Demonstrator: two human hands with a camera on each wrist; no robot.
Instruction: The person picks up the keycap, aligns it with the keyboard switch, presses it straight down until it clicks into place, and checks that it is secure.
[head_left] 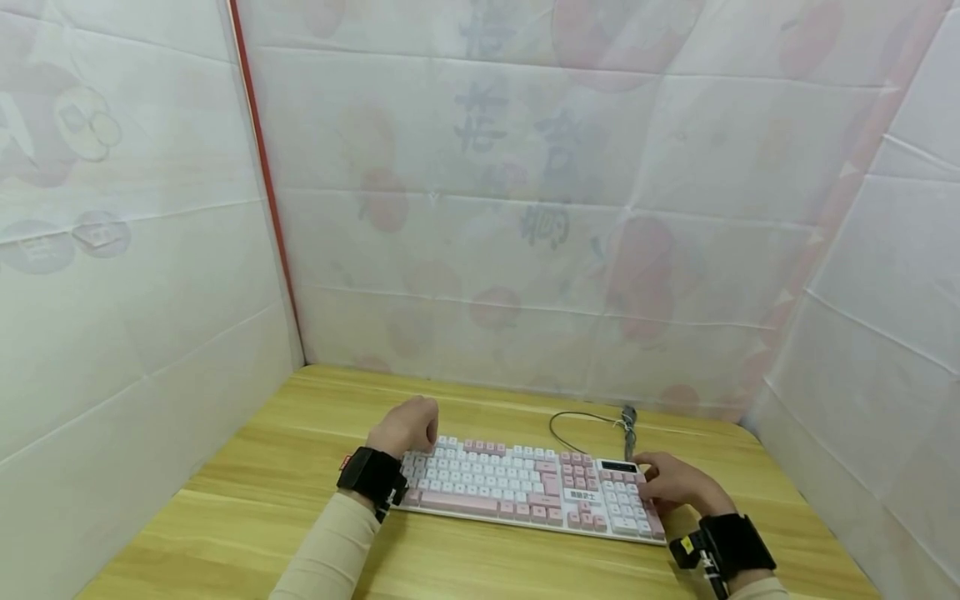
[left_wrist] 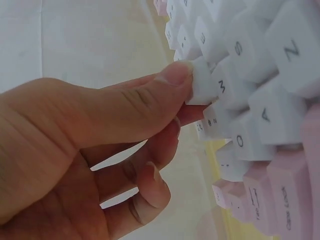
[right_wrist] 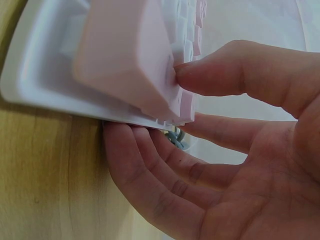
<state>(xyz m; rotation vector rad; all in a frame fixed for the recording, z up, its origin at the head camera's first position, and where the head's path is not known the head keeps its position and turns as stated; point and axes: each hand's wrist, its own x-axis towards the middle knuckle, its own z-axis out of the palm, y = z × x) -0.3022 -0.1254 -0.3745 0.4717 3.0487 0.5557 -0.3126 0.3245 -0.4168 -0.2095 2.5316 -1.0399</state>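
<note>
A pink-and-white keyboard [head_left: 480, 479] lies flat on the wooden table, its long pink space bar toward me. My left hand [head_left: 406, 425] is over its upper left part. In the left wrist view, the thumb and index finger pinch a white keycap [left_wrist: 203, 82] among the number and letter keys, while the other fingers hang loosely curled. At the right end, my right hand [head_left: 681, 483] grips the keyboard. Its thumb presses on a pink key [right_wrist: 125, 55], and the fingers [right_wrist: 150, 185] curl against the underside of the white edge.
A grey cable [head_left: 573, 414], bundled near its plug, lies behind the keyboard. The wooden table [head_left: 247, 492] reaches out to pale printed sheets [head_left: 480, 208] standing at the back and both sides. A red strip [head_left: 262, 158] runs down the back left corner.
</note>
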